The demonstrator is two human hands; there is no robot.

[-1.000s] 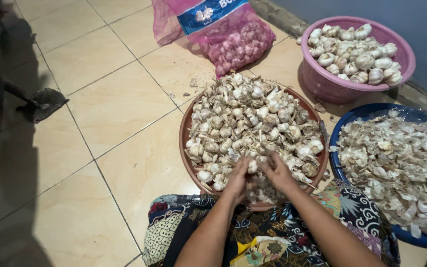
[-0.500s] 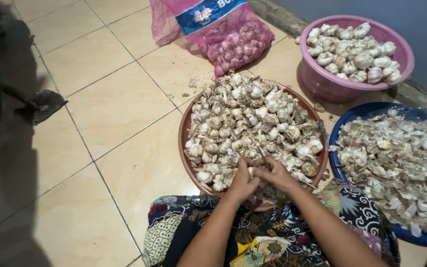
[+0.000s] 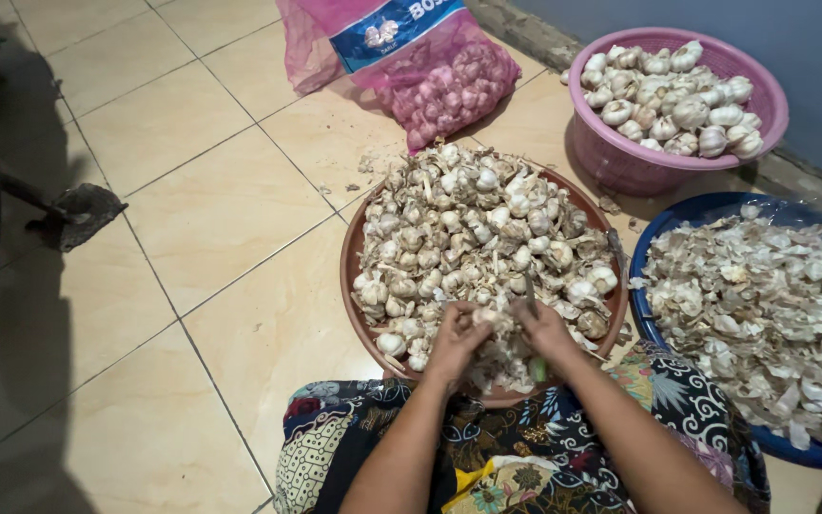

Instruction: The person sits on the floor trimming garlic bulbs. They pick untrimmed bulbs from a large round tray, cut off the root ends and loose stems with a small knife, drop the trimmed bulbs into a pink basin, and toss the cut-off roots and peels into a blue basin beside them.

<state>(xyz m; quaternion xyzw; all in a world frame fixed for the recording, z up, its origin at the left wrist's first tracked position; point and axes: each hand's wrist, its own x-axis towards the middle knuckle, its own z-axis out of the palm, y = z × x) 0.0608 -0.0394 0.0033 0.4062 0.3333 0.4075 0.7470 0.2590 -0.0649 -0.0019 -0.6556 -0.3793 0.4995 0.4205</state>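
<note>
We see both hands meeting over the near edge of the brown tray (image 3: 352, 286), which is heaped with unpeeled garlic (image 3: 473, 228). The left hand (image 3: 456, 340) curls its grip around a garlic bulb (image 3: 483, 318) at the front of the heap; the bulb sits between the two hands, mostly covered by the fingers. The right hand (image 3: 546, 328) presses in from the other side, its grip pinched on a small knife with a green handle (image 3: 537, 366), whose blade rises between the fingers toward the bulb. Both grips are pressed together, not spread.

Against the picture from half a second before, we find the hands in nearly the same place at the tray's near rim, only drawn a little closer together over the bulb; the heap itself looks unchanged.

Around the tray, on the tiled floor (image 3: 192, 200), a pink basket (image 3: 620, 162) holds cleaner white bulbs at the upper right, and a blue basin (image 3: 663, 224) at the right is full of dry skins and scraps, just beside the tray. A pink mesh sack (image 3: 440, 81) of more garlic lies beyond the tray. The person's patterned cloth (image 3: 525, 457) covers the lap below the forearms.
</note>
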